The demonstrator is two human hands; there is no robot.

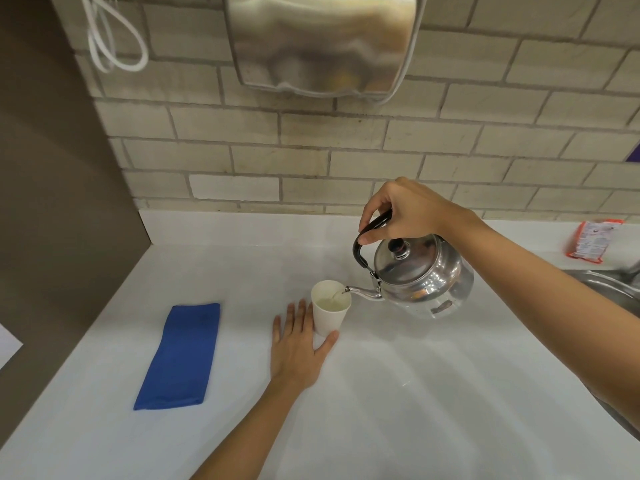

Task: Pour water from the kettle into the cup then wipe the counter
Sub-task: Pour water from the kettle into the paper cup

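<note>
A shiny steel kettle (424,277) with a black handle hangs tilted above the white counter (398,393), spout down to the left. My right hand (401,211) is shut on its handle. A thin stream of water runs from the spout into a white paper cup (329,315), which is partly filled. My left hand (299,344) lies flat on the counter with fingers spread, thumb and forefinger against the cup's base. A folded blue cloth (181,356) lies on the counter well to the left of the cup.
A steel sink (620,289) shows at the right edge. A red snack packet (592,240) lies by the tiled back wall. A metal dispenser (322,43) and white cord (110,36) hang on the wall. A brown panel (52,202) bounds the counter's left side.
</note>
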